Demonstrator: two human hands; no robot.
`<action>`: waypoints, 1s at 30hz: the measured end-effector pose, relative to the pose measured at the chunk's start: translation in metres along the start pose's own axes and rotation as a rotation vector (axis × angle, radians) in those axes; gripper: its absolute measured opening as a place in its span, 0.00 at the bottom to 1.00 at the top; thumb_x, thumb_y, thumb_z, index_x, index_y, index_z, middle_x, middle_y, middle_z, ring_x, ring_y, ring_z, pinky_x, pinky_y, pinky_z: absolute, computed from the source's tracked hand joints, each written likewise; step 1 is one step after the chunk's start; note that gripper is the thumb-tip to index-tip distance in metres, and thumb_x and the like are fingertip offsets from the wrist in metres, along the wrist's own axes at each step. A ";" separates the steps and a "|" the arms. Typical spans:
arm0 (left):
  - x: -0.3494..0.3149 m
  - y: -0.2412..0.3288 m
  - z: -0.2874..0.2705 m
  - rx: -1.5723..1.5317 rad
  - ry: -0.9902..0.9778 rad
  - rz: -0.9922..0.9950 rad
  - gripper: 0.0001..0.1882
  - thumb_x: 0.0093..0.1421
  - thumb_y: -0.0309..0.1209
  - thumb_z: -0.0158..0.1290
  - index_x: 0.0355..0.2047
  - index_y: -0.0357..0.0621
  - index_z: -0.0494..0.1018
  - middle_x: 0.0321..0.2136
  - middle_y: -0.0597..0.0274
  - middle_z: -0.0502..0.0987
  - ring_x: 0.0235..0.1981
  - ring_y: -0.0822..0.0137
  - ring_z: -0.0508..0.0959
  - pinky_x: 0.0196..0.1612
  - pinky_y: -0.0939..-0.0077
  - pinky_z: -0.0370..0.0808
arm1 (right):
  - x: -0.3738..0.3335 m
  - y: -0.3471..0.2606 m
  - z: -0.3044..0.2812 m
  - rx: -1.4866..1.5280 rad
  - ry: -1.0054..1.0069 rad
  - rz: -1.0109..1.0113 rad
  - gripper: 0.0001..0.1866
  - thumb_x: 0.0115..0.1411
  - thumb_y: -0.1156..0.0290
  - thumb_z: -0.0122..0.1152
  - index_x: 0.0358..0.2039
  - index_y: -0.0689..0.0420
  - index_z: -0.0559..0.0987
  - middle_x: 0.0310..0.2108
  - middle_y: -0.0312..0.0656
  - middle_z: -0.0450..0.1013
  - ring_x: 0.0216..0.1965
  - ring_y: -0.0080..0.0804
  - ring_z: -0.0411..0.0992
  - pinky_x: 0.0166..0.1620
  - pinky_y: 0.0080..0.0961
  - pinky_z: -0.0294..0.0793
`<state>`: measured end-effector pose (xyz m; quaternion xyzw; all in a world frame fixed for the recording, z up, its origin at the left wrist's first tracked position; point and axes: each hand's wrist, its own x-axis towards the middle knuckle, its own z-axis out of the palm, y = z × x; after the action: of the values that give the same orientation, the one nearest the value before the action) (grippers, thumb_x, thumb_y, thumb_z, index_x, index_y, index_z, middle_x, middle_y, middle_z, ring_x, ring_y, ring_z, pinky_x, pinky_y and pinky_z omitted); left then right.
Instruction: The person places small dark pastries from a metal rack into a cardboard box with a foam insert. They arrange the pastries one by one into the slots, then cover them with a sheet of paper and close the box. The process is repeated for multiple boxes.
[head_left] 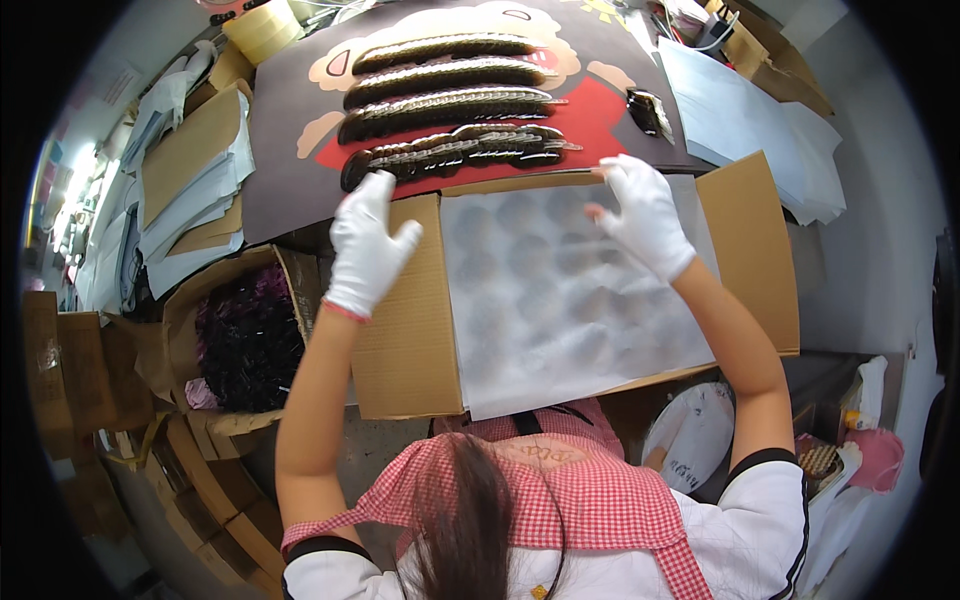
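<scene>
Several rows of glossy dark brown, curved pieces point(450, 103) nested one against another lie across the desk mat. My left hand point(365, 245), in a white glove, is open with the thumb apart; its fingertips come close to the left end of the nearest row point(460, 150), and whether they touch it I cannot tell. Above the far right part of an open cardboard box point(405, 310), my gloved right hand point(645, 215) is open and empty, bare fingertips showing. Inside the box, a thin whitish translucent sheet point(580, 340) covers rounded dark shapes that show through faintly.
A small dark glossy bundle point(650, 113) lies on the right of the grey mat point(285, 150). Paper and cardboard sheets point(195, 170) are stacked at left, pale blue sheets point(740, 100) at right. Left of the open box, another carton point(295, 290) holds dark shiny pieces.
</scene>
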<state>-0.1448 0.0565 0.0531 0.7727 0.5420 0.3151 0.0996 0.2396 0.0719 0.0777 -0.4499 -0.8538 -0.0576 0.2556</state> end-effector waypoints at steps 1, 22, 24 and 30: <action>0.007 -0.019 -0.001 0.195 0.047 -0.139 0.39 0.53 0.40 0.62 0.61 0.37 0.63 0.56 0.46 0.71 0.56 0.45 0.70 0.59 0.55 0.66 | 0.022 0.010 0.013 0.018 0.012 0.015 0.21 0.46 0.64 0.73 0.39 0.59 0.78 0.35 0.44 0.75 0.41 0.45 0.74 0.45 0.38 0.72; 0.061 0.076 0.098 -0.090 0.100 -0.367 0.35 0.57 0.44 0.57 0.60 0.40 0.61 0.54 0.41 0.69 0.58 0.45 0.65 0.62 0.49 0.56 | 0.155 -0.030 0.080 0.344 -0.101 -0.100 0.09 0.61 0.68 0.61 0.29 0.56 0.72 0.25 0.45 0.73 0.29 0.40 0.75 0.32 0.35 0.72; 0.052 0.089 0.090 -0.327 0.218 -0.461 0.41 0.56 0.48 0.58 0.65 0.40 0.59 0.61 0.43 0.64 0.64 0.42 0.60 0.67 0.50 0.53 | 0.136 -0.050 0.068 0.711 -0.050 0.261 0.09 0.66 0.68 0.57 0.31 0.57 0.72 0.24 0.41 0.69 0.26 0.28 0.69 0.32 0.29 0.69; 0.006 0.142 0.076 -1.785 0.501 -0.702 0.30 0.64 0.27 0.55 0.65 0.43 0.59 0.53 0.63 0.67 0.47 0.76 0.71 0.51 0.80 0.72 | 0.051 -0.085 -0.006 1.215 -0.502 0.647 0.08 0.70 0.69 0.49 0.36 0.59 0.73 0.29 0.31 0.69 0.31 0.16 0.67 0.34 0.17 0.69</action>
<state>0.0116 0.0204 0.0658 0.1210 0.3094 0.7149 0.6152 0.1507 0.0577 0.1191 -0.4581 -0.5923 0.6093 0.2609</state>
